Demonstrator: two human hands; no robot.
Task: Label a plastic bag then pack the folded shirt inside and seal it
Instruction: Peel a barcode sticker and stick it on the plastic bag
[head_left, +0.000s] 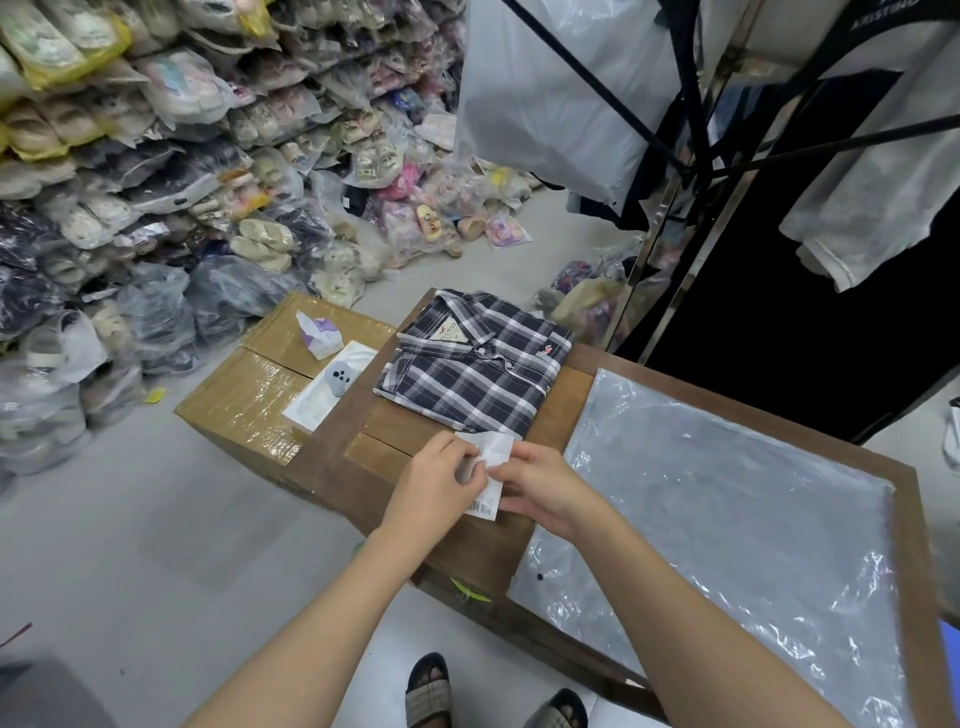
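Your two hands meet over the table (457, 540), and both pinch the same label (489, 475). Your left hand (434, 480) grips its left edge with thumb and fingertips; your right hand (540, 486) holds its right side, fingers curled behind the paper. The label is a white strip with a barcode printed at its lower end, and it stands nearly upright between your hands, lifted off the wood.

Just beyond your hands lies the shirt (475, 364), a dark plaid one, folded flat with its collar pointing away from you and a small red logo on the chest. The top of the label overlaps the shirt's near edge in this view; whether they touch cannot be told.

To the right of your right hand the bag (727, 509) lies flat on the table, clear and shiny, nothing inside it, reaching back along your right forearm.

To the left of your left hand, beside the table, a taped box (260, 400) sits on the floor with a white packet (332, 382) and a crumpled wrapper (318, 335) on top.
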